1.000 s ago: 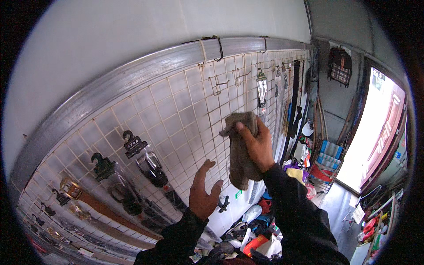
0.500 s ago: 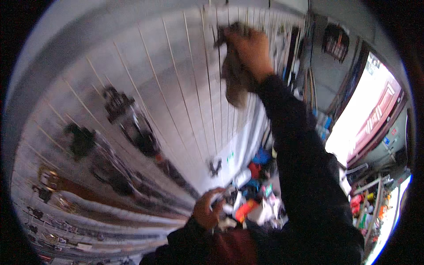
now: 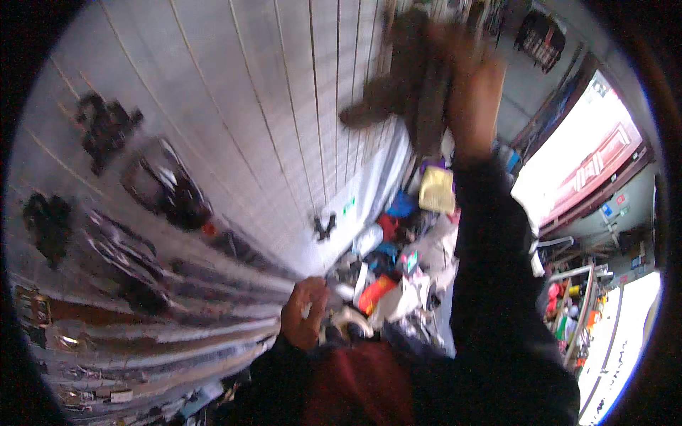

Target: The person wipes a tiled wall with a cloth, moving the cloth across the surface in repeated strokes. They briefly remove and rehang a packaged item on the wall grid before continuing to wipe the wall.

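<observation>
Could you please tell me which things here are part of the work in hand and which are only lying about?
In hand:
- brown cloth item, held up by the right hand against the wire grid wall
- left hand, low, near a pale roll

Lying about:
- dark items hung on the grid
- yellow pack
- mixed clutter below

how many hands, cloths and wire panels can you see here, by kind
Person's own hands: 2 (left hand low by the clutter, right hand raised)
Brown-grey floppy cloth in the right hand: 1
White wire grid wall panel: 1
Total: 4
</observation>
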{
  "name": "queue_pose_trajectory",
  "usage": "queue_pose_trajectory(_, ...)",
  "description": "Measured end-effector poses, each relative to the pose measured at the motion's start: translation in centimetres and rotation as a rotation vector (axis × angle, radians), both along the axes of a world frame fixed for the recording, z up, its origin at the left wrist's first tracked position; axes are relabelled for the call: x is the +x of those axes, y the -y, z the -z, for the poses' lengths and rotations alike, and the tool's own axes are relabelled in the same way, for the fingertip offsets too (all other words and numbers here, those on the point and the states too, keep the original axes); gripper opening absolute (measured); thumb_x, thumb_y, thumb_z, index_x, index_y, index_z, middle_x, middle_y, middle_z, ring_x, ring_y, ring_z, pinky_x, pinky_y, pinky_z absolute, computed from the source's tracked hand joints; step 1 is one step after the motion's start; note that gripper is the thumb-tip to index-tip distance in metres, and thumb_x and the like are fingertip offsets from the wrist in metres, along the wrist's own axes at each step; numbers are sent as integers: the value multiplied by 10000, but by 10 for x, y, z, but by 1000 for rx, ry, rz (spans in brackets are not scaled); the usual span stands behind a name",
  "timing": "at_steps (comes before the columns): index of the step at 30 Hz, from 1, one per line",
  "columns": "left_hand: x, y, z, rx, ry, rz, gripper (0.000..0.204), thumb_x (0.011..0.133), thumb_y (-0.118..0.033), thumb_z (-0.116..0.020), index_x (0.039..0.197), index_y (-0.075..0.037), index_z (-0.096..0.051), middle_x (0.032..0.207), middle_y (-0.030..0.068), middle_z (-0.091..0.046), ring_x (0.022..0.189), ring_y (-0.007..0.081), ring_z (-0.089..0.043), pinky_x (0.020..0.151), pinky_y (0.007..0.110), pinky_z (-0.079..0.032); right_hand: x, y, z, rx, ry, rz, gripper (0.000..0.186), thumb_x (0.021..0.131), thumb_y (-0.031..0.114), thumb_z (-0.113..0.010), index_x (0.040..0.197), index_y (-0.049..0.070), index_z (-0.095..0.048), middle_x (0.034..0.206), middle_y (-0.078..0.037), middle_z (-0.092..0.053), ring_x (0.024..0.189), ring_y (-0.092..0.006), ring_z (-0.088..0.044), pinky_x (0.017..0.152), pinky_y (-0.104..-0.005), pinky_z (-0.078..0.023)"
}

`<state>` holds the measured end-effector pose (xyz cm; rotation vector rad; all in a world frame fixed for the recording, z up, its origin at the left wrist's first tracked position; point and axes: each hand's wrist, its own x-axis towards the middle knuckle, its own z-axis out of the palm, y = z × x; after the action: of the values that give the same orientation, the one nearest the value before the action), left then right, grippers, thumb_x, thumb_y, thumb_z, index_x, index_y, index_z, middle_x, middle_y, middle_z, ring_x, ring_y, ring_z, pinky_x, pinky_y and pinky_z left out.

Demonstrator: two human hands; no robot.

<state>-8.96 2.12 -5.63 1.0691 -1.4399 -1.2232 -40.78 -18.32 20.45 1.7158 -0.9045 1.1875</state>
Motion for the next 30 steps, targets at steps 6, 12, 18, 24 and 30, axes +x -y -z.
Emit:
queue_pose_trajectory(6, -33, 40, -20, 295, -569, 64, 577, 1043, -434, -483, 1487, -82, -374, 1389, 142, -521, 1212, 273, -567, 986, 435, -479, 102, -158, 192, 1123, 983, -586, 221, 889, 207, -749, 1004, 30, -682, 807, -113, -584, 739, -230, -590, 692, -379, -504)
queue_pose_trajectory(12, -66, 48, -33, 384, -681, 227, 500, 1049, -392, -497, 1373, -12, -486, 1247, 102, -587, 1145, 222, -577, 999, 375, -471, 100, -187, 226, 1144, 771, -647, 323, 886, 201, -735, 1160, 42, -667, 976, -156, -616, 829, -301, -636, 761, -397, -520)
queue_pose_trajectory(18, -66, 59, -38, 162, -425, 69, 589, 1038, -495, -466, 1381, -17, -497, 1354, 119, -577, 1233, 257, -556, 1060, 436, -417, 75, -189, 207, 943, 1818, -1181, 408, 1011, 272, -590, 1303, -11, -575, 1147, -147, -693, 1007, -246, -683, 892, -361, -558)
queue_pose_trajectory(24, -79, 44, -38, 195, -261, 50, 550, 1072, -270, -443, 1538, -27, -279, 1478, 156, -449, 1336, 267, -457, 1146, 404, -326, 98, -190, 203, 1383, 1567, -1274, 516, 1045, 272, -540, 1490, 43, -414, 1344, -49, -555, 1199, -146, -507, 1037, -303, -415)
queue_pose_trajectory(30, -72, 38, -53, 253, -516, 259, 549, 1080, -290, -413, 1547, -46, -261, 1505, 147, -413, 1346, 282, -461, 1151, 436, -342, 83, -189, 221, 1636, 1840, -1626, 501, 1026, 212, -561, 1479, 33, -444, 1508, -83, -452, 1391, -174, -397, 1146, -348, -334)
